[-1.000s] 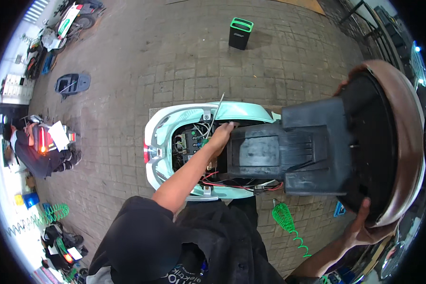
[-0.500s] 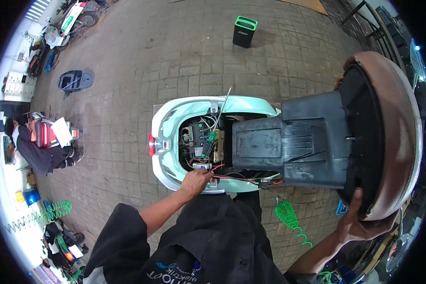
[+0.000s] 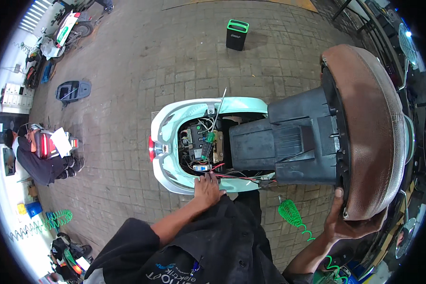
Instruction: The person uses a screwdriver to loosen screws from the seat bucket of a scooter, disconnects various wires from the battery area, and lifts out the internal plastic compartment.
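Note:
A mint scooter body [image 3: 244, 104] lies across my view with its rear compartment exposed. Inside are a black electrical unit [image 3: 196, 142], a green-handled tool [image 3: 207, 144] with a long shaft, and red wires [image 3: 232, 175]. My left hand [image 3: 206, 189] rests at the compartment's near rim beside the wires, fingers slightly bent and apart. My right hand [image 3: 345, 222] grips the lower end of the brown seat [image 3: 369, 128] at the right. Attached under that raised seat, a black plastic storage bucket [image 3: 293, 142] reaches over the compartment's right part.
A black-and-green box [image 3: 236, 35] stands on the brick floor. At left are a co-worker [image 3: 31, 163] by a red-lit scooter, a grey plastic part [image 3: 73, 90] and more scooters [image 3: 68, 33]. Green coiled hoses [image 3: 291, 213] hang below; a railing [image 3: 345, 14] runs at upper right.
My left hand has moved from inside the compartment down to its near rim. The seat has swung slightly leftward, showing more brown cover and less black underside, with my right hand still on it.

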`<state>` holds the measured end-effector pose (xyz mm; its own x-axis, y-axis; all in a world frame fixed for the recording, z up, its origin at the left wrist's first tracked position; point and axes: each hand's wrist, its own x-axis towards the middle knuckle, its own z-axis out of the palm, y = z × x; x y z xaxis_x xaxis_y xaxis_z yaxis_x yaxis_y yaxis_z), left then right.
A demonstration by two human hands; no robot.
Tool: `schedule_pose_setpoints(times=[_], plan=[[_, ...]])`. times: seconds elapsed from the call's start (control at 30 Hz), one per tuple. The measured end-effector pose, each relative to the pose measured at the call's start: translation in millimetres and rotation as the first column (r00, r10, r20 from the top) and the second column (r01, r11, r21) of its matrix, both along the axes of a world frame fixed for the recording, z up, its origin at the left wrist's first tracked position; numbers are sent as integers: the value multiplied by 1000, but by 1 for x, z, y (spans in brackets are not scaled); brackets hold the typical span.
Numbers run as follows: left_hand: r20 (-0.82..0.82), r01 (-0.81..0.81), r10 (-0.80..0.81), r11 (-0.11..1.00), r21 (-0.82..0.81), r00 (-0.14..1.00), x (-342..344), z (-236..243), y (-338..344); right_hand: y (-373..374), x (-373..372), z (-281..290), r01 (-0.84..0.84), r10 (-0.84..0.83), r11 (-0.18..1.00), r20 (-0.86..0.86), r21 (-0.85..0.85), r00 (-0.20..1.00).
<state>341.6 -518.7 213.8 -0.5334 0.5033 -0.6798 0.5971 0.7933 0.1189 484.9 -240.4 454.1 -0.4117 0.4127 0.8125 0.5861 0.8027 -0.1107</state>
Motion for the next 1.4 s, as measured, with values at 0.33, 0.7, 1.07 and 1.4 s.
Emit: schedule_pose_setpoints(times=[0.33,0.7,1.07,1.4], plan=[[-151,-19,34,995,101,988,10,2,0,-4,7,-2,47,-47,999,44,4,998],[-98,91,-80,989,113,992,-20,-21,9,-12,3,1,8,-7,999,23,-42,1000],[-136,362,-344,772,522,929,23,-7,108,-15,-7,-2,-16,3,989,-91,-146,996],[-93,79,-18,697,712,995,47,-58,104,-14,-32,12,-34,9,982,-133,-187,991]])
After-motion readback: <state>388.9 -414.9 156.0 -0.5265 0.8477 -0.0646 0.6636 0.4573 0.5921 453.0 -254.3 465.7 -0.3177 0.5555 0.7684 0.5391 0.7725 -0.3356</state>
